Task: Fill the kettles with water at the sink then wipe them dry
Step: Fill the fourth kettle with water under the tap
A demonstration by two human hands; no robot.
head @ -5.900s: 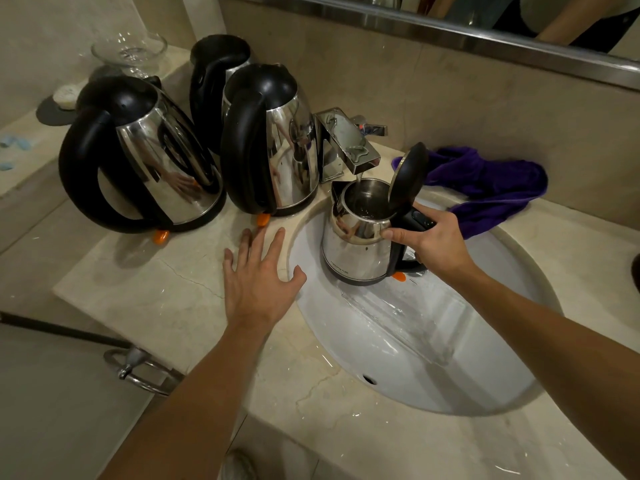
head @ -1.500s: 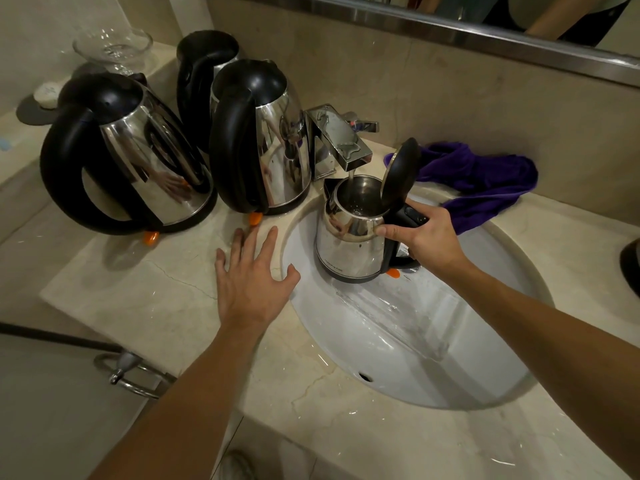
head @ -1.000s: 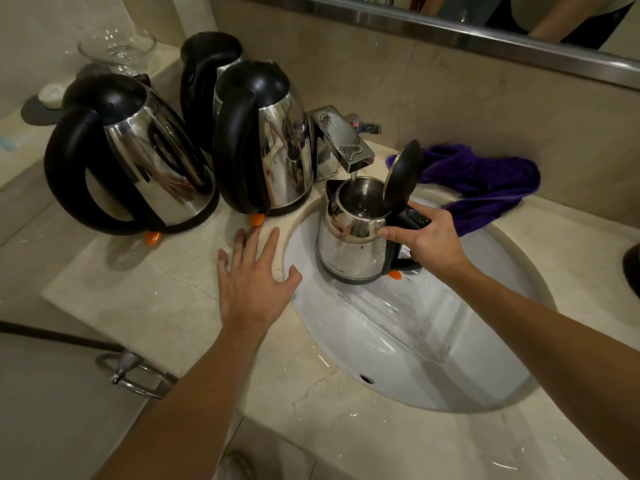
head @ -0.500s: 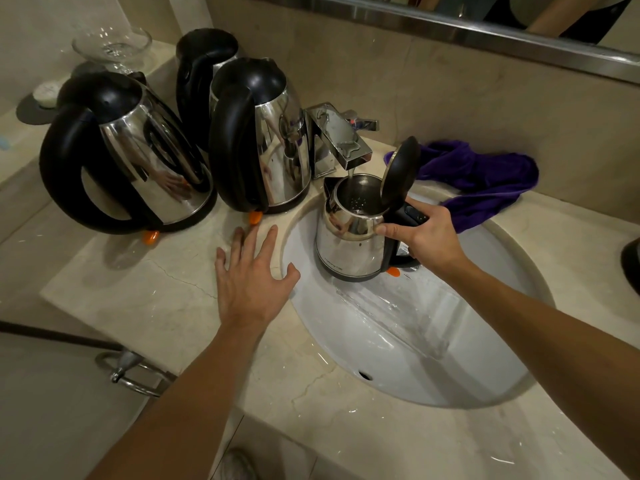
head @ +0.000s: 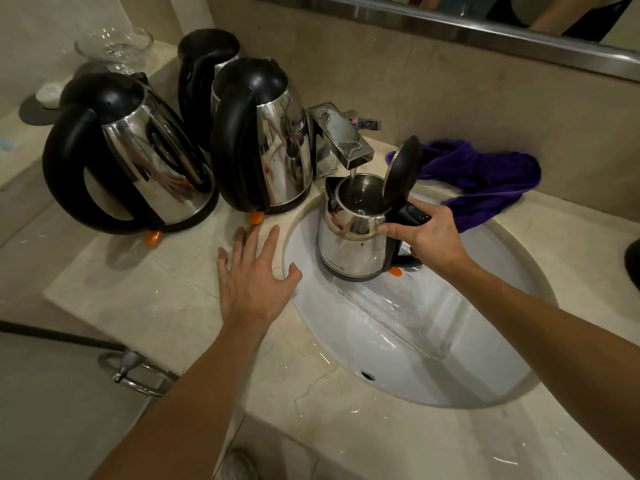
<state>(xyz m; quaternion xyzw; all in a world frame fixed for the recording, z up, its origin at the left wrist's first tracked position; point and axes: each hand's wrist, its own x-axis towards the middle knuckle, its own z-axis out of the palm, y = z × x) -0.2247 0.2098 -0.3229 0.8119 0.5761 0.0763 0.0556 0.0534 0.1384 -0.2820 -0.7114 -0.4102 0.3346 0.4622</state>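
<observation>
Small kettle (head: 349, 244): stood in the sink (head: 450, 358), lid (head: 403, 171) raised, under the tap (head: 341, 140), with water running in. Right hand (head: 427, 233): fingers curled round its black handle. Left hand (head: 254, 275): flat on the counter (head: 138, 292) beside the sink, fingers spread. 3 larger kettles, nearest (head: 128, 154): on the counter, left of the tap. Purple cloth (head: 485, 178): behind the sink.
</observation>
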